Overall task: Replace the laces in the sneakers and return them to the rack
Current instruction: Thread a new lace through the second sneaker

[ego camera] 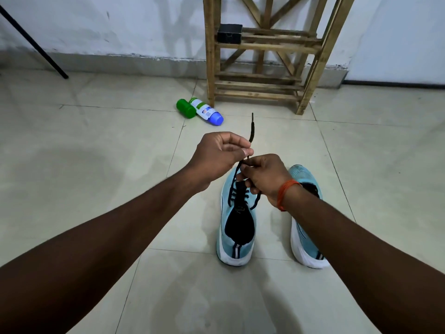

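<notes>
Two light-blue sneakers with white soles stand on the tiled floor, heels toward me. The left sneaker is partly threaded with a dark lace. My left hand pinches one lace end above the shoe, its tip sticking upward. My right hand, with an orange thread on its wrist, pinches the lace just below and hovers over the shoe's eyelets. The right sneaker is partly hidden behind my right forearm. The wooden rack stands against the wall beyond.
A small black box sits on a rack shelf. A green bottle and a white bottle with a blue cap lie on the floor left of the rack. A black pole leans at the far left.
</notes>
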